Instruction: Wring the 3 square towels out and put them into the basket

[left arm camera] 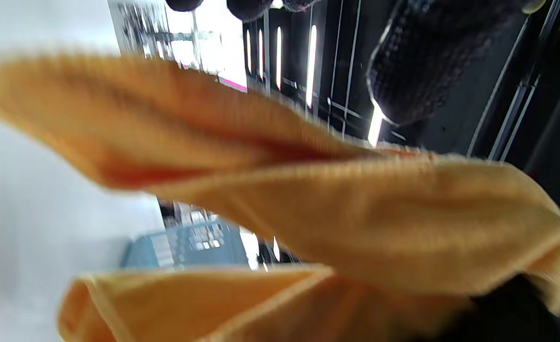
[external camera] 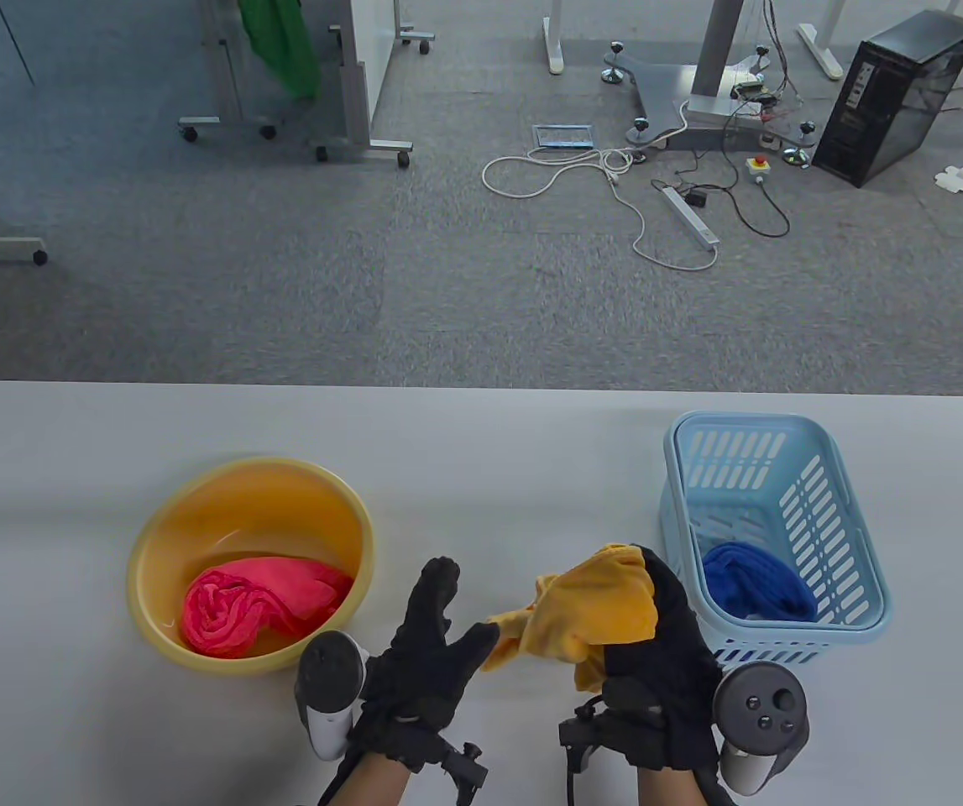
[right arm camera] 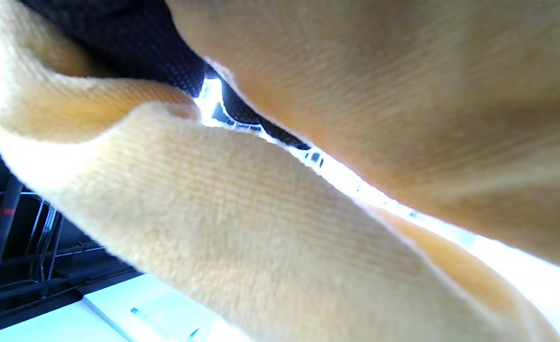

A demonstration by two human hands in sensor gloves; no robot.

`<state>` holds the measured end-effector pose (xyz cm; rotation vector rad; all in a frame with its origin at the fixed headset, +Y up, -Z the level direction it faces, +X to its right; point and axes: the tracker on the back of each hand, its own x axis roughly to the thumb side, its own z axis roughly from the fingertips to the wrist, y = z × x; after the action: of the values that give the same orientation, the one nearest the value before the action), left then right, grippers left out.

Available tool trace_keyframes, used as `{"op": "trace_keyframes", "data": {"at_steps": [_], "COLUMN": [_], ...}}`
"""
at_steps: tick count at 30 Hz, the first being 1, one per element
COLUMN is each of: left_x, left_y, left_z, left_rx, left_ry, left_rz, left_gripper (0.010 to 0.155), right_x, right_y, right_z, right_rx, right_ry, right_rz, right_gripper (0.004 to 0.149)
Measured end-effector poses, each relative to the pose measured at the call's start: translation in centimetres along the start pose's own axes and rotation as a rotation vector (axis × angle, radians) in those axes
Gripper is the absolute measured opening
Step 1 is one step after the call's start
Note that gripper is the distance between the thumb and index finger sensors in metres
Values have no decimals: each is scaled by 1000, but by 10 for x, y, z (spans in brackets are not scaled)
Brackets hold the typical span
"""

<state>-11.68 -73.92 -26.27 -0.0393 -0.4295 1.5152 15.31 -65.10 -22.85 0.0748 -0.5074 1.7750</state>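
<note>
My right hand grips a bunched yellow towel just above the table, left of the light blue basket. The towel's twisted end trails left toward my left hand. That hand has straight, spread fingers, its thumb beside the towel's tip without gripping it. In the left wrist view the yellow towel hangs below the thumb. Yellow towel fills the right wrist view. A blue towel lies in the basket. A pink towel sits in the yellow basin.
The basin stands at the table's left, the basket at its right, both near the front. The far table edge borders grey carpet with cables, stands and a computer tower beyond.
</note>
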Motion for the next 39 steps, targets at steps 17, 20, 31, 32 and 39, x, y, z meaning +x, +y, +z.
{"op": "trace_keyframes", "data": {"at_steps": [17, 20, 31, 32, 39], "left_x": [-14, -14, -16, -15, -12], "left_y": [-20, -24, -23, -23, -16], "left_z": [-5, -7, -8, -9, -8], "left_rx": [-407, -476, -426, -437, -356], "left_ry": [73, 78, 76, 84, 120], "left_rz": [103, 145, 40, 24, -103], "left_gripper": [99, 96, 89, 88, 73], "right_x": [12, 12, 10, 10, 13], "right_y": [53, 58, 58, 58, 59], "right_z": [-10, -12, -16, -16, -18], "right_rx": [386, 422, 421, 423, 410], "right_ry": [4, 20, 49, 48, 50], "right_rz": [-196, -230, -233, -223, -148], "right_gripper": [53, 53, 53, 53, 54]}}
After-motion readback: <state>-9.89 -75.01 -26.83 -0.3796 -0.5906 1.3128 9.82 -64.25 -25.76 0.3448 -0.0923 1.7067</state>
